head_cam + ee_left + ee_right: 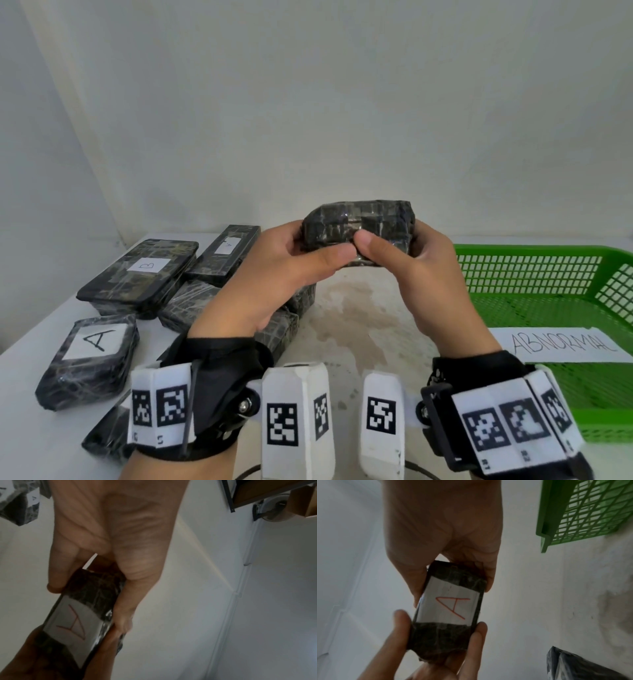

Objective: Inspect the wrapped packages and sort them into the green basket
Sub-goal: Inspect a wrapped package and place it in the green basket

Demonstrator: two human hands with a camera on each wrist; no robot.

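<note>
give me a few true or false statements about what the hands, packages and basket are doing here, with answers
1. Both hands hold one wrapped package above the table. True: the left hand and the right hand grip it together.
2. The held package's label bears a red letter B. False: it bears a red A.
3. The green basket sits on the person's left. False: it is on the right.
4. A paper sign in the basket reads ABNORMAL. True.
5. No packages lie on the table. False: several lie at left, including a package marked B.
</note>
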